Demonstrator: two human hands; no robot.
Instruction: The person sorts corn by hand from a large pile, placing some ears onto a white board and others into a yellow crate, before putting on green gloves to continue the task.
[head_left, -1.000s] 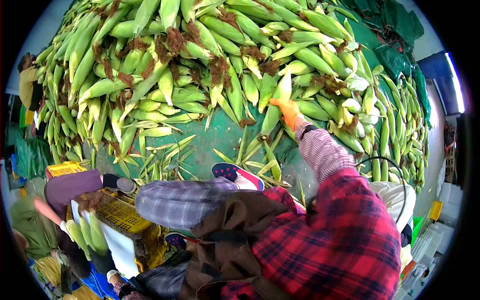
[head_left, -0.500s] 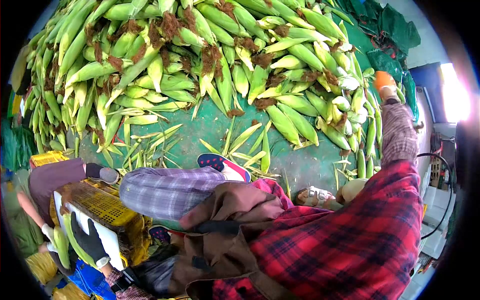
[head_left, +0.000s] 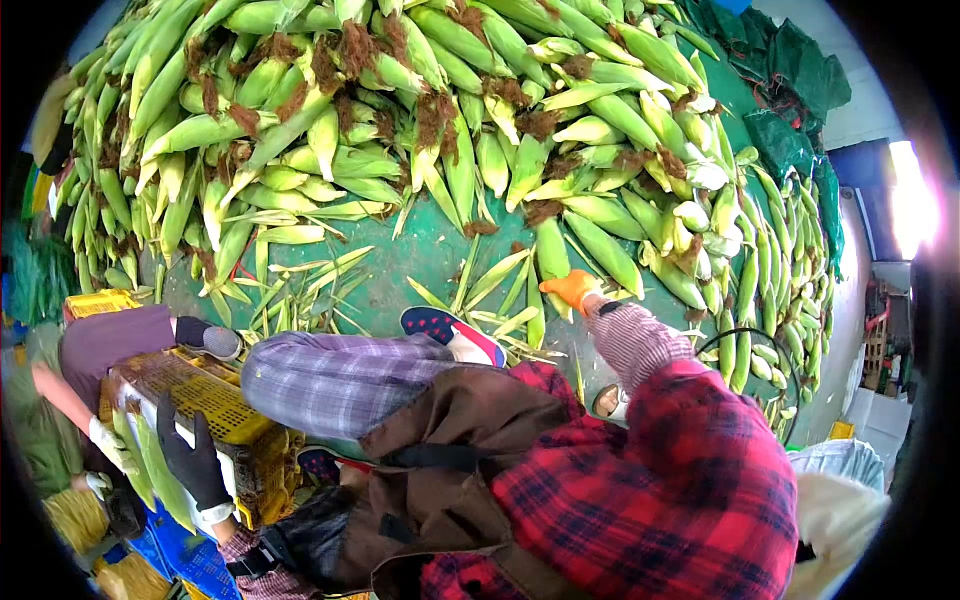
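Note:
My left hand (head_left: 192, 465), in a dark glove, is at the lower left with its fingers stretched and spread. Beside its palm, a green ear of corn (head_left: 165, 482) slants over a white board (head_left: 234, 470). Toward the center, my right hand (head_left: 574, 288), in an orange glove, is closed on the lower end of a husked corn ear (head_left: 550, 252) at the front of the large corn pile (head_left: 350, 165). The fingertips are partly hidden by the glove and the ear.
A co-worker's white-gloved hand (head_left: 112, 446) touches corn at the far left. Yellow crates (head_left: 190, 385) stand beside my knee, a blue crate (head_left: 185, 550) below. Loose husks (head_left: 310, 290) litter the green floor. A dark cable (head_left: 795, 400) loops at the right.
My right hand has come from the far right to the pile's front edge and taken hold of an ear. The co-worker's hand and the corn beside it have shifted.

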